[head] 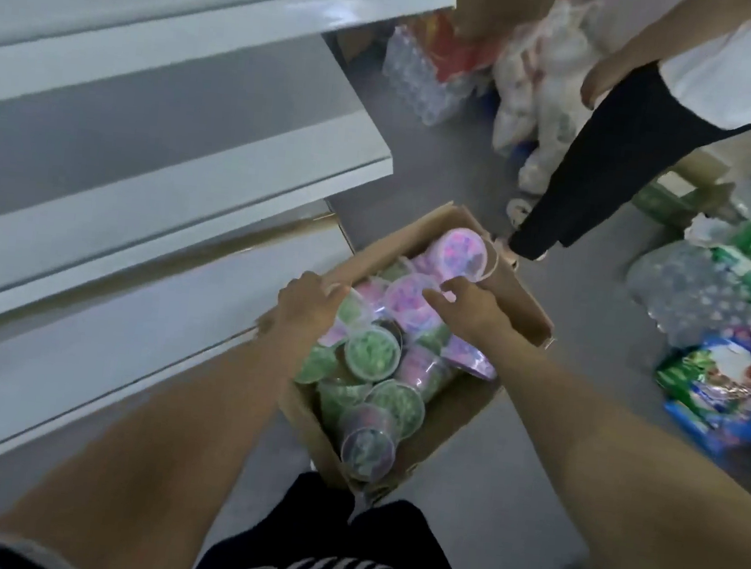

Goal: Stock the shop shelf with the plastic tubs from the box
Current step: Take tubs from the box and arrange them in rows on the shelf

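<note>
White shelves (146, 158) look bare; second person (608, 169) crowds box (453, 413)

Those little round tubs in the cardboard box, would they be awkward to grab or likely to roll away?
The tubs look small and probably light. Being round, with several lying tilted in the box, they'd likely roll if tipped. The lids look glossy, so perhaps slippery.

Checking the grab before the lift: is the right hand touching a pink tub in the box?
Touching. The head view shows the right hand with its fingers spread over the lid of a pink tub in the box, no gap visible.
</note>
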A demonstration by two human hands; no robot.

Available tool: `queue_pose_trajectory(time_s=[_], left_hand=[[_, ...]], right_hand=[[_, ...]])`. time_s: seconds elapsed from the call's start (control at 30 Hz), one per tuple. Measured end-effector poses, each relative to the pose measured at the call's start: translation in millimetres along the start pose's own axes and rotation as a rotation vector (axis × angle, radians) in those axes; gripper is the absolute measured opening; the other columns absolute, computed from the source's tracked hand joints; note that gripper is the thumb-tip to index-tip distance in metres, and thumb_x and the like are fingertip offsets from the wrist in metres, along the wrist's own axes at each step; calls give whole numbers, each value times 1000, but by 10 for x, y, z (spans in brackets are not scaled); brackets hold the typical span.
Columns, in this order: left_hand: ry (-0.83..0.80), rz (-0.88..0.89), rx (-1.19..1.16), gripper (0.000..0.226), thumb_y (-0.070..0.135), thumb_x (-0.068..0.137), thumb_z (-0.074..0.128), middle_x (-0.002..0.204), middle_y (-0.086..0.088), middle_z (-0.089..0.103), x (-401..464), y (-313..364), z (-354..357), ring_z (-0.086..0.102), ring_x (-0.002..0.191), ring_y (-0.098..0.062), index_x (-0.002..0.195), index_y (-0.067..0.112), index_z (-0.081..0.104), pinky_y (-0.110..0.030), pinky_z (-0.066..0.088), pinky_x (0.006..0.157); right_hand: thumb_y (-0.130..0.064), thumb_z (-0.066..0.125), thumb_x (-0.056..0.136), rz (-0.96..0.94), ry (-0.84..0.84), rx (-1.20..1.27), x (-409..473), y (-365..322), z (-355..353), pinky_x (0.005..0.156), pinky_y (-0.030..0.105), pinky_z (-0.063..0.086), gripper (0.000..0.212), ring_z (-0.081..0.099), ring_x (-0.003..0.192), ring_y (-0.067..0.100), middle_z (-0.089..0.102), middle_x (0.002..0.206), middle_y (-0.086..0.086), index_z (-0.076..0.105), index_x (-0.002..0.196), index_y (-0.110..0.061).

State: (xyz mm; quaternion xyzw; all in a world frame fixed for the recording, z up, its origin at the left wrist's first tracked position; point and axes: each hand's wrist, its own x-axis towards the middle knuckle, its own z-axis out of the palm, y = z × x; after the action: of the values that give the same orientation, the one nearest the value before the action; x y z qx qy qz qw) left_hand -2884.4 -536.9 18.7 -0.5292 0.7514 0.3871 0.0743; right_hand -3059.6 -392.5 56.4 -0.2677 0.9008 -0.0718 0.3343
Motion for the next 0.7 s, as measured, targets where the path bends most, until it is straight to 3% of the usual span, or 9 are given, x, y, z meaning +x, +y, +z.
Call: queue_pose_trajectory(time_s=[0.3,0.43,0.57,0.7], left_hand=[[-100,-220,-72,63,52,96,45,136,-23,53,399,-277,562,51,124,-37,140,7,48,-41,42,102],[-83,-313,-136,68,59,89,50,115,-23,66,540,-386,739,62,107,-38,120,-1,62,-40,50,88],[-68,-410,-191,81,71,78,55,106,-17,70,655,-544,944,66,98,-33,113,-2,61,-36,52,80],[-55,-431,-272,66,62,80,62,102,-14,71,615,-442,919,66,94,-31,105,2,65,-29,47,72]], right_hand=[[-52,60,91,128,-55,149,718,275,503,102,37,38,68,50,126,32,53,139,15,46,139,-6],[-50,63,90,160,-33,167,959,367,672,100,37,40,72,50,127,33,53,139,16,40,141,-5],[-45,67,89,154,-5,228,1130,397,740,101,40,40,72,50,127,33,52,140,14,36,143,-9],[-42,69,88,170,6,244,1211,410,755,100,40,43,69,52,125,33,54,138,13,37,141,-10]])
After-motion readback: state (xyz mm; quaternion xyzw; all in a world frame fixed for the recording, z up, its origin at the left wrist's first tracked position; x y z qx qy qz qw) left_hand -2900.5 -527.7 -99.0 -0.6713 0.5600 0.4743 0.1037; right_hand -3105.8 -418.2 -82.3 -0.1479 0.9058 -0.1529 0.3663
